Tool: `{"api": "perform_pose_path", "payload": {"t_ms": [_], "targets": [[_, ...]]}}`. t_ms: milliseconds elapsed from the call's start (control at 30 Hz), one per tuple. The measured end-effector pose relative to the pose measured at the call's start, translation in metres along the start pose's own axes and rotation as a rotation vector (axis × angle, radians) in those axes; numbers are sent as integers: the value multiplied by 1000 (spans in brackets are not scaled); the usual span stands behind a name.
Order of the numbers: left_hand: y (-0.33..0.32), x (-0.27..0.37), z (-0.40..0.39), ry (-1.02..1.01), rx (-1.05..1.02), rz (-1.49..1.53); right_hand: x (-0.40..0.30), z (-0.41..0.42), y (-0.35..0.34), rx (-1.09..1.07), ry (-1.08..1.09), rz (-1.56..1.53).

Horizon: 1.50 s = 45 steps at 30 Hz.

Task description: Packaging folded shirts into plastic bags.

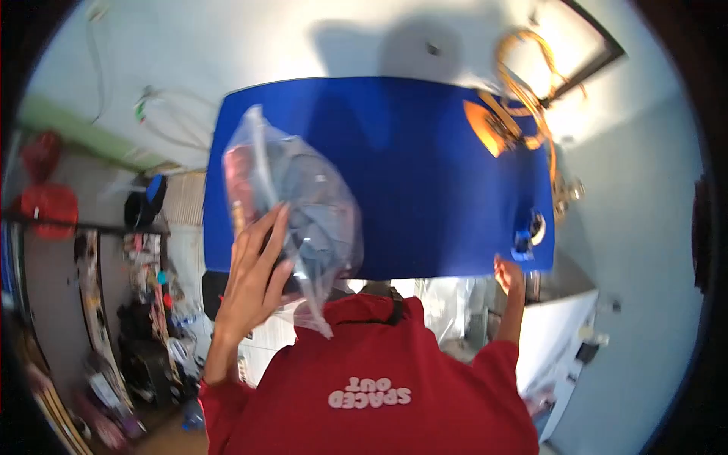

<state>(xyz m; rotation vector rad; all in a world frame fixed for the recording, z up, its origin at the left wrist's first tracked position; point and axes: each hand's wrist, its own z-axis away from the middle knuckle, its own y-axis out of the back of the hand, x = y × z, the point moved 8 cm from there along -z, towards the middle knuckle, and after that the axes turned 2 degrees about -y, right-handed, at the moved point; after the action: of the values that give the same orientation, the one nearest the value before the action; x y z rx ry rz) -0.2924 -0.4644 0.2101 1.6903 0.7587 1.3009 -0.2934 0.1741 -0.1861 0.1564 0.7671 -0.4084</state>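
A clear zip-top plastic bag [333,199] with folded grey-blue cloth inside lies tilted over the left part of a blue tabletop [409,187]. Something pinkish shows along the bag's left side. My left hand [256,273] is on the bag, its fingertips and thumb at the pale zip strip; the far side of the grip is hidden. At the table's front right edge is my right hand [508,276], fingers curled, and whether anything is between them is too small to tell. Just beyond it sits a blue-and-white object [529,236], possibly a tape dispenser.
An orange lamp-like object [486,128] stands at the table's back right corner, beside a coiled yellow cable [526,62]. A pale wall [273,45] rises behind the table. Shelves with mixed goods [148,284] are on the left, and a white surface [549,335] is on the right.
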Motion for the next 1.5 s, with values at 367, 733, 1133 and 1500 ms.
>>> {"api": "perform_pose_path", "payload": {"t_ms": [367, 733, 1133, 1500], "targets": [[20, -78, -80, -126, 155, 221, -221, 239, -457, -776, 628, 874], [9, -123, -101, -149, 64, 256, -217, 273, -645, -1157, 717, 1116], [-3, -133, -102, -114, 52, 264, -213, 264, -661, -887, 746, 1428], [-6, -131, -99, -133, 56, 151, -200, 236, -632, -797, 516, 1214]]}}
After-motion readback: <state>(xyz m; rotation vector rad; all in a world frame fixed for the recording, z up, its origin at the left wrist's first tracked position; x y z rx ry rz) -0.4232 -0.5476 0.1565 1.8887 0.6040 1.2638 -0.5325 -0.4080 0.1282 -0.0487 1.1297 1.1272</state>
